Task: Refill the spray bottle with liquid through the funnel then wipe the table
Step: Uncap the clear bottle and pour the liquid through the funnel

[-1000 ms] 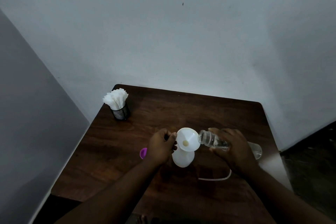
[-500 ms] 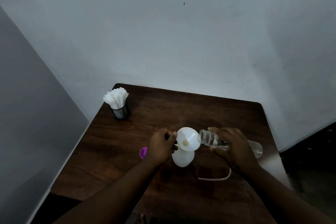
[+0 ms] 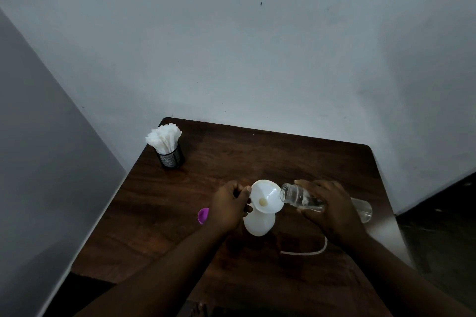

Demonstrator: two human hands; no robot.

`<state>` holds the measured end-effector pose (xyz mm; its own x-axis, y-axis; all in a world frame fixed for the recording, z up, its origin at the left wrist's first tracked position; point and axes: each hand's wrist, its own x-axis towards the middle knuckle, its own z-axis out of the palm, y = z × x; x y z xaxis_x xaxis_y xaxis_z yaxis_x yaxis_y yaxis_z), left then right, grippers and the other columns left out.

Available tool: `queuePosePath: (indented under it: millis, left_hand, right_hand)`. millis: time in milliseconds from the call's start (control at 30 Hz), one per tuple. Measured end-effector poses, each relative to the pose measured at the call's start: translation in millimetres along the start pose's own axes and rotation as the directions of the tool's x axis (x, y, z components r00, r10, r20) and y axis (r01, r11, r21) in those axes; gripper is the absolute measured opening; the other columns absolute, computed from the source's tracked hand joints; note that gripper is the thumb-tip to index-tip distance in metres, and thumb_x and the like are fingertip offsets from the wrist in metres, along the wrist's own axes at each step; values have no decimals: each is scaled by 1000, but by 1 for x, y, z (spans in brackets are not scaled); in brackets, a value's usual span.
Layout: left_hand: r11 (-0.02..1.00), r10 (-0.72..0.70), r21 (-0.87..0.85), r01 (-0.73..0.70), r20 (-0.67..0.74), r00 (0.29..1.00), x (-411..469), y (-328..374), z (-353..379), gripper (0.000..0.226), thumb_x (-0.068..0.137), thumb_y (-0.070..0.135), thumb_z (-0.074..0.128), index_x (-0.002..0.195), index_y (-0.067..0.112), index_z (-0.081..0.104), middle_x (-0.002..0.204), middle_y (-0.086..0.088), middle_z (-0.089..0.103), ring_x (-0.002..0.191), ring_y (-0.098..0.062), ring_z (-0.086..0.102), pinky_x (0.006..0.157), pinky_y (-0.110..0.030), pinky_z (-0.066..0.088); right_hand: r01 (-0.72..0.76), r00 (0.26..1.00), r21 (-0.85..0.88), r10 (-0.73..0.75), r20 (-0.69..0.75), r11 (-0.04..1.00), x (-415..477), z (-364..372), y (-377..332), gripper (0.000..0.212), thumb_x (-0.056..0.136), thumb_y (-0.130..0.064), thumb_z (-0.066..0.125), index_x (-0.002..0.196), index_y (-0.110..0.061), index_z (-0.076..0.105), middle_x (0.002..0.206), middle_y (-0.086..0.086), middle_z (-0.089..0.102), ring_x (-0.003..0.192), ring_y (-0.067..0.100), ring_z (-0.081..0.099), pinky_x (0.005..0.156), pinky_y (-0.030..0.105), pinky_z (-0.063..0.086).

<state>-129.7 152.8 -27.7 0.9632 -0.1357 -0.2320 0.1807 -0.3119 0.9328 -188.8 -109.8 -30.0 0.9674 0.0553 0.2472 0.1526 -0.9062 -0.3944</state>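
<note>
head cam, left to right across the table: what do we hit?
Napkin holder → purple cap → left hand → funnel, sitting in the white spray bottle → clear bottle, tipped at the funnel, in the right hand. Skipped: the white tube, which spans several of these.

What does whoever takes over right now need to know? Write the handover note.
Left hand grips the spray bottle under the funnel seated in its neck.
Right hand holds the clear bottle tipped, mouth at the funnel's rim; little liquid shows inside.
Purple piece and white tube lie on the table; napkins stand far left.
Done: funnel in place, pouring begun.
Left: finish pouring, remove funnel, close bottle, wipe table.
</note>
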Motion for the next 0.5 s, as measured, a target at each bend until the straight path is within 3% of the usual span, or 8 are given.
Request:
queuePosePath:
  millis: [200,500]
  left_hand:
    - [1000,7,-26,-7,6,1000,-1,-1,0,25,101,25,61,84,6,62,80,-6,75,66,-19,75,59,-31,59]
    - [1000,7,-29,-6,10,1000,0,-1,0,25,101,24,61,82,8,62,80,-7,76,67,-20,75,60,-34,60]
  right_hand:
    - [-8,1000,8,8,-28,1000,-1,-2,-5,71,66,-36,89,131,-35,61,108,-8,66,99,17,55,83,40,48]
    - [1,999,-7,-1,-37,1000,-1,-5,-8,71,65,-35,90,130,-34,62,108,-7,67,99,17,55,84,38,47]
